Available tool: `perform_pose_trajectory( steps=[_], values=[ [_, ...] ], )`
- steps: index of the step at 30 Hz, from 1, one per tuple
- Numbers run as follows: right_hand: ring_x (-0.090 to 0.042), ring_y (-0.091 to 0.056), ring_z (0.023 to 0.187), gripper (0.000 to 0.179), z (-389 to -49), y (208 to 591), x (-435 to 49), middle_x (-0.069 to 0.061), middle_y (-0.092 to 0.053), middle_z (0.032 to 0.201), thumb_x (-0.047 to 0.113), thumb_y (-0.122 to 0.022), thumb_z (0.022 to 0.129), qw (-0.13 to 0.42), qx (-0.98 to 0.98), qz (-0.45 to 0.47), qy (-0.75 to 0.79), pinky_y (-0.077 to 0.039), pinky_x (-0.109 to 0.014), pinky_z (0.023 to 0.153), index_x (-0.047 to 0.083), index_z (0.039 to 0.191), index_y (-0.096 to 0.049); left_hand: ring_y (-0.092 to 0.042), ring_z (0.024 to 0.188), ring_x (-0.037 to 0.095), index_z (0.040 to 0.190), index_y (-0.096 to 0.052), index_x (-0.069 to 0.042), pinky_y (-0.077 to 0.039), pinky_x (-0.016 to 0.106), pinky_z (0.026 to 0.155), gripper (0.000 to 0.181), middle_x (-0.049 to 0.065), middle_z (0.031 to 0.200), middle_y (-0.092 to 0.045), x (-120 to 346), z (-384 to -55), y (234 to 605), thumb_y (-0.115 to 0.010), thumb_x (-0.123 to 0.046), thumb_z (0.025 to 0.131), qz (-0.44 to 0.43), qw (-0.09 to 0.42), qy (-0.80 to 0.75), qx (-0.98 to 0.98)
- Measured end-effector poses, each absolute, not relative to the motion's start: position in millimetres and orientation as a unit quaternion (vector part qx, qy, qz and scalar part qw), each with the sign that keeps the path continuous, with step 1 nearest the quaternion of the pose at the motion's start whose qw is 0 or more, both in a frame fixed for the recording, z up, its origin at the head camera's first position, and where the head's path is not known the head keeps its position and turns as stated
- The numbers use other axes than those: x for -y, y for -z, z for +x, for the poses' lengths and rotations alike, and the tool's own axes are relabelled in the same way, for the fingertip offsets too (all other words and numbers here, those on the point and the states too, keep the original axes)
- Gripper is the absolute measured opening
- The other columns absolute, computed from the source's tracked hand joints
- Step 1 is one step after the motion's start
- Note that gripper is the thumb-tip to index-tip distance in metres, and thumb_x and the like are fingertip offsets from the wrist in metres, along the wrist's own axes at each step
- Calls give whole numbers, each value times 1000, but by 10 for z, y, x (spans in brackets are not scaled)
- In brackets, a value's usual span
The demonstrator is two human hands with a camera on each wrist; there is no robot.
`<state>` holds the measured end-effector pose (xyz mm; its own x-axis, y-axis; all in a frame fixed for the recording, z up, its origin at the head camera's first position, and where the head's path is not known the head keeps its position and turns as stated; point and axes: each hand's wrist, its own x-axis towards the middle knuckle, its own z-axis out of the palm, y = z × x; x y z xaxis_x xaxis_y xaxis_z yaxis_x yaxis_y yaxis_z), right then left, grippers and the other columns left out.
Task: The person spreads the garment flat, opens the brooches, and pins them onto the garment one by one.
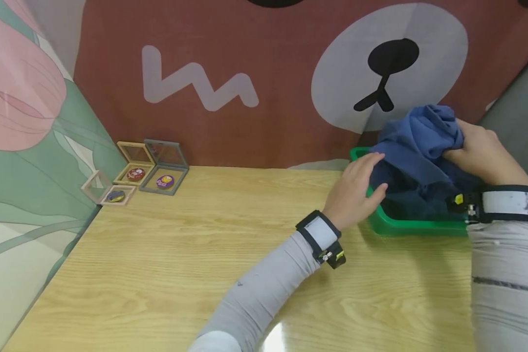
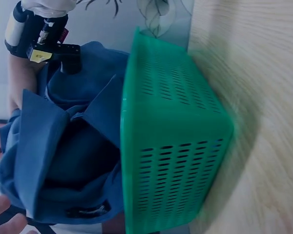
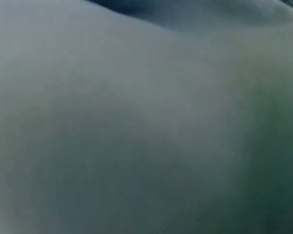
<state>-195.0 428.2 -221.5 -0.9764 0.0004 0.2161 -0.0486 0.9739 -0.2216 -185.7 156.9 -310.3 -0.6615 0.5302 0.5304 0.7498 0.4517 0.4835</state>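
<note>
A blue collared shirt (image 1: 418,142) lies bunched in a green basket (image 1: 405,227) at the right, with part of it raised above the rim. My right hand (image 1: 488,151) grips the raised part from the right; most of its fingers are hidden by the cloth. My left hand (image 1: 354,193) is at the basket's left side, fingers extended, near the shirt; whether it touches the cloth I cannot tell. In the left wrist view the collar of the shirt (image 2: 44,151) shows beside the basket's slotted wall (image 2: 176,161). The right wrist view is too blurred to read.
At the table's far left stand three small open cases: a gold one (image 1: 134,161), a grey one (image 1: 165,166) and a pale pink one (image 1: 114,194), each with a small round piece inside. A brown wall covering (image 1: 281,127) rises behind the wooden table (image 1: 158,274).
</note>
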Motion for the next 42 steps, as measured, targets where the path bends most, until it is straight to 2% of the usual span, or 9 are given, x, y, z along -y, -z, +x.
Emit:
perform_pose_trajectory(
  steps=[6, 12, 17, 21, 24, 28, 31, 36, 42],
  values=[
    [-46, -50, 77, 25, -1846, 1994, -4042, -32, -53, 93, 8, -54, 93, 142, 984, 16, -104, -37, -58, 64, -2, 114, -45, -36, 147, 18, 154, -27, -8, -30, 22, 118, 70, 8, 161, -32, -1556, -1876, 3004, -61, -34, 98, -363, 199, 388, 824],
    [-40, -47, 72, 15, -1706, 1826, -3797, -23, -48, 80, 6, -57, 93, 180, 981, 35, -65, -32, -52, 63, 1, 100, -45, -34, 148, 18, 157, -20, -9, -39, 27, 114, 81, 7, 163, -28, -1534, -1883, 2890, -62, -42, 96, -340, 219, 371, 836],
    [-41, -45, 71, 15, -1606, 1711, -3595, -27, -49, 87, 2, -59, 91, 219, 973, 68, -28, -34, -54, 64, -2, 98, -46, -36, 146, 16, 158, -1, -9, -43, 29, 111, 100, 7, 163, -27, -1463, -1901, 2764, -66, -48, 92, -329, 206, 409, 826],
    [-48, -49, 77, 20, -1525, 1639, -3423, -34, -53, 101, -2, -59, 91, 241, 967, 83, -19, -41, -63, 69, -6, 110, -51, -34, 147, 13, 158, 6, -12, -34, 24, 116, 108, 6, 164, -25, -1347, -1926, 2669, -70, -47, 90, -341, 183, 449, 805],
    [-51, -51, 81, 30, -1481, 1607, -3296, -35, -54, 109, -7, -58, 89, 253, 962, 101, -16, -43, -68, 75, -6, 118, -53, -35, 145, 11, 159, 1, -14, -29, 19, 117, 106, 6, 161, -29, -1246, -1939, 2597, -72, -44, 89, -352, 169, 471, 791],
    [-52, -53, 83, 39, -1453, 1591, -3138, -33, -55, 113, -12, -59, 85, 266, 954, 135, -15, -45, -69, 77, -5, 123, -54, -44, 134, 7, 158, -10, -18, -36, 17, 110, 99, 2, 153, -41, -1111, -1954, 2515, -75, -40, 87, -363, 145, 507, 769],
    [-49, -55, 85, 45, -1445, 1587, -3009, -31, -56, 114, -14, -63, 82, 276, 945, 174, -12, -46, -68, 76, -4, 126, -56, -50, 124, 5, 156, -20, -22, -41, 17, 103, 93, -1, 145, -48, -988, -1967, 2477, -78, -35, 85, -371, 106, 545, 745],
    [-47, -56, 89, 49, -1438, 1551, -2782, -28, -58, 110, -14, -69, 78, 298, 922, 248, 4, -48, -65, 76, -2, 125, -59, -55, 117, 6, 149, -34, -16, -45, 15, 97, 82, 2, 136, -56, -779, -1978, 2422, -81, -24, 82, -384, 53, 584, 713],
    [-46, -55, 93, 42, -1465, 1440, -2551, -25, -59, 106, -12, -66, 82, 332, 894, 299, 9, -48, -63, 82, 0, 122, -61, -59, 103, 8, 136, -44, -6, -51, 19, 86, 63, 5, 119, -60, -639, -1925, 2364, -78, -20, 84, -378, 75, 604, 698]
  ],
)
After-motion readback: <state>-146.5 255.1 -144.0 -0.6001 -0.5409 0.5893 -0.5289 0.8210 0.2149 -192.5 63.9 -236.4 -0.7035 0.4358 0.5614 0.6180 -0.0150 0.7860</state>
